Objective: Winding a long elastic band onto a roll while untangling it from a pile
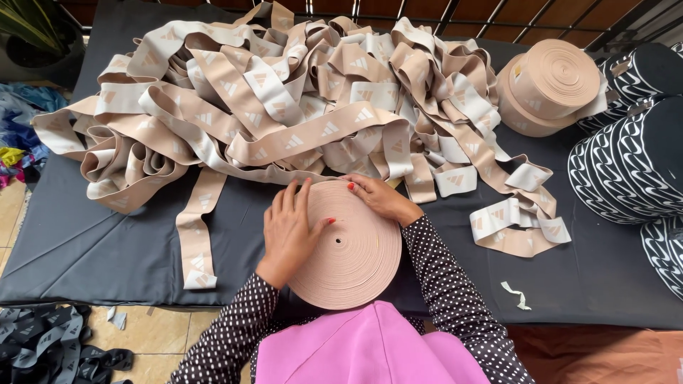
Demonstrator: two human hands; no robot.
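beige elastic roll (348, 249) lay flat on the black table (107, 249) near its front edge, left hand (288, 231) spread open on top, right hand (380, 198) curled on the far rim, best kept pressed flat for tight winding.

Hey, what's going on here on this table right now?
A person is handling a flat wound roll of beige elastic band on a dark padded table. The left hand lies flat on the roll's top; the right hand holds its far edge. Behind it sprawls a big loose heap of the same band. Finished beige rolls and black-and-white patterned rolls sit to the right.
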